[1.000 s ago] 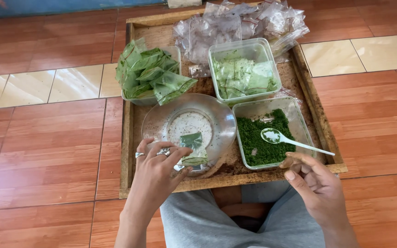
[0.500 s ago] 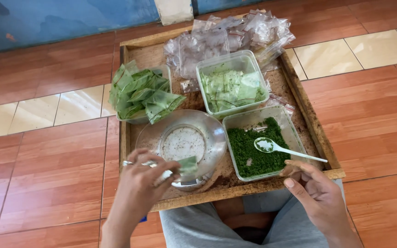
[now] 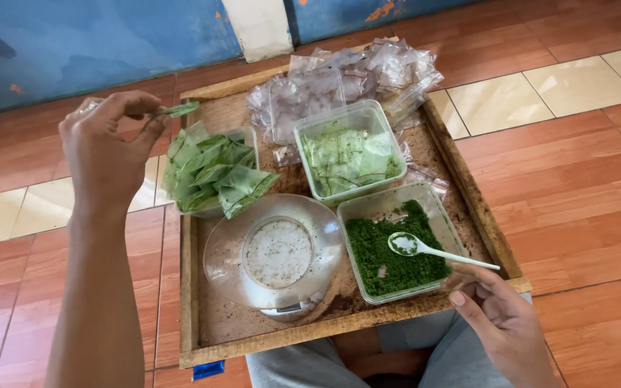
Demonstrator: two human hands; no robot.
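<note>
Three plastic tubs, one spoon, one tray; left hand pinching one packet.

The tray is packed: a bowl at 6 o'clock, a tub of green powder at 4 with a spoon jutting over its rim, a tub of packets at 1, stacked packets at 10, and loose bags at 12. Open floor (tiled) flanks the tray at 3 and 9. The left hand is raised over its 10 o'clock corner.
</note>
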